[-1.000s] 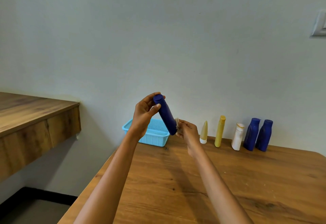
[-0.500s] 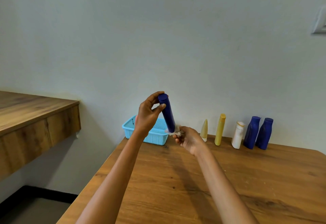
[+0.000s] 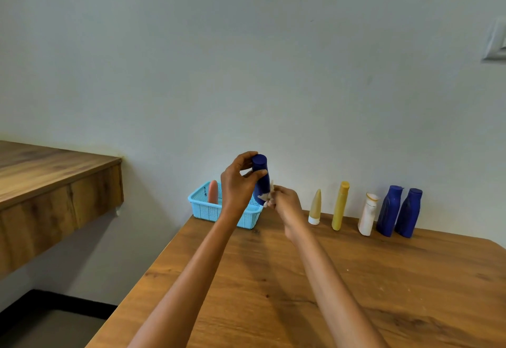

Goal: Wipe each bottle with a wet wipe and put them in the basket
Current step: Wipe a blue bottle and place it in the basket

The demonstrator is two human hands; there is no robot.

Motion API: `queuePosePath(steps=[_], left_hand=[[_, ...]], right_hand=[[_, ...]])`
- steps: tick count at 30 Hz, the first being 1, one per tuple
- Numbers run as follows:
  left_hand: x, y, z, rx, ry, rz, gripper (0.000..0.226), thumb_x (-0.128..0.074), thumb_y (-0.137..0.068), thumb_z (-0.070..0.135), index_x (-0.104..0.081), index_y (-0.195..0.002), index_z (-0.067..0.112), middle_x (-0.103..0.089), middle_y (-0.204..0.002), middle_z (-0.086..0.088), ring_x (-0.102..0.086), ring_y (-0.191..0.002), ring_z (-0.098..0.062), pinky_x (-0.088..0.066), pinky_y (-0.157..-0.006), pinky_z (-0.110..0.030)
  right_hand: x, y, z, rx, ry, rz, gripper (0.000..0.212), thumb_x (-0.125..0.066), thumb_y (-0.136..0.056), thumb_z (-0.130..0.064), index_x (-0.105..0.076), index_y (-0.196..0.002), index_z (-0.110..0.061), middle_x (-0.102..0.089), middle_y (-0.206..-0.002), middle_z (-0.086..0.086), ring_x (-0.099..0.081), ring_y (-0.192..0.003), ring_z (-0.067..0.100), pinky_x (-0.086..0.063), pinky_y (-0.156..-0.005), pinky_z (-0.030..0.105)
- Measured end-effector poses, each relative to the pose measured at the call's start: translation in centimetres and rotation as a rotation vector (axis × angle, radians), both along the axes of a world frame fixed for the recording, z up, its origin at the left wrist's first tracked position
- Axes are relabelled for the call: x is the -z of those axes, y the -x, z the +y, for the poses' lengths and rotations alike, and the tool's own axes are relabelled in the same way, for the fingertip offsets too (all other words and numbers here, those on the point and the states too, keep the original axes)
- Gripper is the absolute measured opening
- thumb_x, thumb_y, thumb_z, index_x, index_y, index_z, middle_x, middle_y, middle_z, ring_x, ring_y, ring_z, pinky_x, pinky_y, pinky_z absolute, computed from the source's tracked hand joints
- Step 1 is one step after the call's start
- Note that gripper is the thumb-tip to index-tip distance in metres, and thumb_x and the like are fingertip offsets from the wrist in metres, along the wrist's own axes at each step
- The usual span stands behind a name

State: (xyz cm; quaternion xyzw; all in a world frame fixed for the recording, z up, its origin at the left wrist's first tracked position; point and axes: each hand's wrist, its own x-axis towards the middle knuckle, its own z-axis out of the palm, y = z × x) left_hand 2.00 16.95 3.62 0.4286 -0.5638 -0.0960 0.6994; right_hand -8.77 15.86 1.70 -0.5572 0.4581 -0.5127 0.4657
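dark blue bottle (image 3: 261,180) now held more upright than 0.5 s ago, mid-frame above basket (image 3: 208,210), gripped near cap by left hand (image 3: 236,186); wet wipe (image 3: 267,197) pinched by right hand (image 3: 286,202) vs bottle's lower end.

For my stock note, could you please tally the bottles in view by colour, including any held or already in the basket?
Dark blue plastic bottles: 3, one held in the left hand, two standing at right
Yellow plastic bottle: 1
Beige cone-shaped tube: 1
White plastic bottle: 1
Pink bottle in the light blue plastic basket: 1
Total: 7
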Motion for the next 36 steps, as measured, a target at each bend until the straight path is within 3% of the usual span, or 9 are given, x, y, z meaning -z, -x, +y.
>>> queuePosePath(steps=[2,8,11,13,18,25,29,32,36], left_hand=[[0.1,0.1,-0.1,-0.05,-0.003,-0.003,0.036,-0.072,-0.077,0.004,-0.063,-0.111,0.014,-0.065,-0.099,0.008,-0.06,-0.09,-0.001,-0.044,-0.074,-0.002],[0.2,-0.8,-0.2,-0.074,-0.073,0.016,0.033,-0.076,-0.076,0.017,-0.06,-0.105,0.018,-0.064,-0.093,0.014,-0.063,-0.085,-0.001,-0.05,-0.073,-0.011],[-0.1,-0.8,-0.3,-0.052,-0.104,0.082,0.033,-0.077,-0.076,0.022,-0.06,-0.104,0.022,-0.068,-0.095,0.009,-0.066,-0.083,-0.004,-0.055,-0.073,-0.018],[-0.3,-1.1,-0.4,-0.051,-0.113,0.128,0.032,-0.078,-0.075,0.026,-0.06,-0.101,0.028,-0.069,-0.094,0.011,-0.067,-0.083,-0.004,-0.056,-0.075,-0.024],[-0.9,-2.4,-0.3,-0.094,-0.108,0.269,0.033,-0.081,-0.071,0.026,-0.06,-0.097,0.031,-0.069,-0.095,0.01,-0.067,-0.081,-0.004,-0.057,-0.078,-0.032],[-0.8,-3.7,-0.4,-0.108,-0.138,0.383,0.035,-0.08,-0.074,0.017,-0.061,-0.103,0.019,-0.069,-0.105,-0.002,-0.068,-0.091,-0.019,-0.056,-0.085,-0.042],[-0.6,-4.0,-0.7,-0.06,-0.206,0.316,0.035,-0.077,-0.076,0.016,-0.062,-0.108,0.016,-0.069,-0.105,-0.003,-0.068,-0.089,-0.02,-0.056,-0.084,-0.043],[-0.3,-3.3,-1.0,0.043,-0.27,0.272,0.036,-0.074,-0.079,0.011,-0.062,-0.114,0.012,-0.069,-0.107,-0.004,-0.068,-0.091,-0.02,-0.056,-0.084,-0.042],[-0.9,-1.9,-0.9,0.141,-0.222,0.278,0.032,-0.071,-0.082,0.007,-0.061,-0.112,0.012,-0.07,-0.105,-0.005,-0.07,-0.085,-0.016,-0.059,-0.076,-0.031]], right_hand=[[-0.9,-0.4,0.5,-0.006,0.07,0.017,0.025,-0.041,-0.089,-0.004,-0.065,-0.091,-0.011,-0.065,-0.085,0.01,-0.057,-0.078,0.017,-0.047,-0.078,0.032],[-2.8,-0.2,1.4,-0.025,0.275,-0.118,0.033,-0.041,-0.098,-0.011,-0.058,-0.126,-0.017,-0.06,-0.122,-0.002,-0.058,-0.105,0.008,-0.049,-0.073,0.012],[-2.6,-0.6,1.7,0.045,0.544,0.12,0.034,-0.043,-0.098,-0.008,-0.058,-0.127,-0.017,-0.057,-0.131,-0.004,-0.05,-0.118,0.004,-0.043,-0.092,0.009],[-1.8,-0.7,1.6,0.13,0.705,0.232,0.034,-0.048,-0.096,-0.008,-0.058,-0.128,-0.015,-0.06,-0.126,-0.001,-0.051,-0.112,0.003,-0.04,-0.089,0.004],[1.3,-0.1,0.5,0.236,0.916,0.527,0.042,-0.062,-0.087,-0.005,-0.057,-0.128,-0.01,-0.064,-0.122,0.006,-0.056,-0.107,0.021,-0.047,-0.088,0.028],[4.8,0.4,-0.8,0.259,0.752,0.557,0.034,-0.062,-0.088,-0.011,-0.063,-0.121,-0.018,-0.067,-0.113,0.001,-0.056,-0.104,0.014,-0.05,-0.084,0.024],[3.6,0.9,-1.2,0.315,0.555,0.294,0.03,-0.059,-0.091,-0.012,-0.063,-0.12,-0.014,-0.067,-0.111,0.005,-0.06,-0.104,0.02,-0.05,-0.084,0.027],[1.1,0.7,-0.8,0.346,0.634,0.132,0.031,-0.059,-0.091,-0.013,-0.062,-0.121,-0.015,-0.066,-0.113,0.001,-0.058,-0.105,0.014,-0.048,-0.088,0.025],[0.4,-0.2,0.2,0.29,0.78,0.268,0.034,-0.059,-0.09,-0.012,-0.061,-0.124,-0.016,-0.066,-0.107,-0.003,-0.052,-0.1,0.011,-0.04,-0.079,0.013]])
